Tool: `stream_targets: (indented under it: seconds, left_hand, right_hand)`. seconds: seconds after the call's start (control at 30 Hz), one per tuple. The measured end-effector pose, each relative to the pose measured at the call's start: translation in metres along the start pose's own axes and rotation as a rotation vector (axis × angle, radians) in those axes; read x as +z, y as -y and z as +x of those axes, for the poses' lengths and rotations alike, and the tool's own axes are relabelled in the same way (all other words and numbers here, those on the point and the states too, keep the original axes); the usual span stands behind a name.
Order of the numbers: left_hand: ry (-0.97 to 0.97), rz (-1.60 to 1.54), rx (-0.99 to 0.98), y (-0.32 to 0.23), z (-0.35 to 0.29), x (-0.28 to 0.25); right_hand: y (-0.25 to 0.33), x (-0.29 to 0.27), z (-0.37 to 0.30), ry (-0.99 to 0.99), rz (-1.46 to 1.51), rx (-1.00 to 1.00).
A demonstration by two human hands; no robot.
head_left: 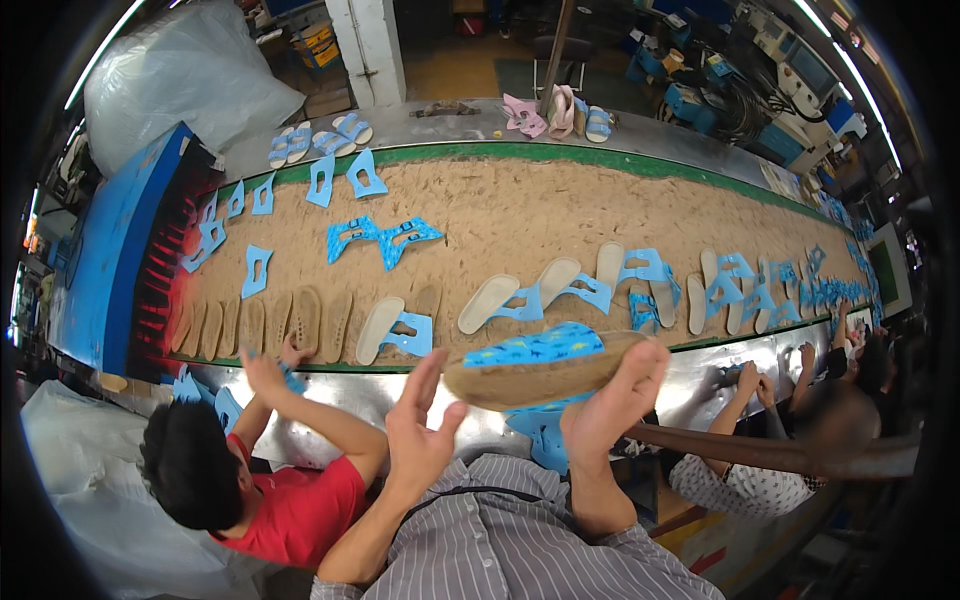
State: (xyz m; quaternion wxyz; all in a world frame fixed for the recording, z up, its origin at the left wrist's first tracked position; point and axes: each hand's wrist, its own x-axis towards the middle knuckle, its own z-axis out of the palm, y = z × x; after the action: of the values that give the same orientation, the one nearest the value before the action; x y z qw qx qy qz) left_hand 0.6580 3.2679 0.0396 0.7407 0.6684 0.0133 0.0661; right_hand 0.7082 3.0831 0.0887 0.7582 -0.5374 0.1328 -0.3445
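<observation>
A sandal with a tan sole (480, 385) and a blue patterned strap (535, 347) is held up in front of me, lying crosswise. My right hand (615, 400) grips its right end, thumb uppermost. Beside its left end is my left hand (420, 425), fingers stretched and thumb apart; whether it touches the sole I cannot tell. Below the sandal, a light blue piece (545, 440) shows by the metal edge. Ahead on the belt, a pale sole (380, 330) lies beside a light blue cut-out upper (412, 333).
A wide brown conveyor belt (520, 200) carries soles and blue uppers. At its left end stands a blue machine (120, 250) with a red-lit opening. Finished sandals (290, 146) rest on the far ledge. Co-workers sit left in a red shirt (310, 510) and right in white (735, 485).
</observation>
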Motion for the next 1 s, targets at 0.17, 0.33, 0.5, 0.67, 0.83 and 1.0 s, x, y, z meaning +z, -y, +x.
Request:
stream_targets:
  seconds: [0.17, 0.33, 0.5, 0.67, 0.83, 1.0]
  left_hand:
    - [-0.161, -0.493, -0.197, 0.008, 0.0, -0.001]
    - [-0.274, -0.302, -0.082, -0.024, 0.019, -0.017]
    - [-0.188, -0.088, 0.022, -0.04, 0.025, -0.017]
    - [-0.318, 0.06, 0.15, -0.039, 0.034, -0.015]
    - [-0.086, -0.127, -0.095, -0.042, 0.029, -0.022]
    - [0.004, -0.143, -0.163, -0.041, 0.024, -0.009]
  right_hand:
    - [-0.012, -0.01, -0.046, 0.297, 0.231, 0.725]
    - [-0.025, -0.024, -0.06, 0.757, 0.229, 0.987]
    - [-0.035, -0.022, -0.06, 0.877, 0.042, 0.938]
    - [-0.031, -0.011, -0.064, 0.948, -0.237, 0.692]
    - [-0.03, 0.009, -0.035, 0.748, 0.079, 0.522]
    - [-0.03, 0.018, -0.015, 0.843, 0.147, 0.678]
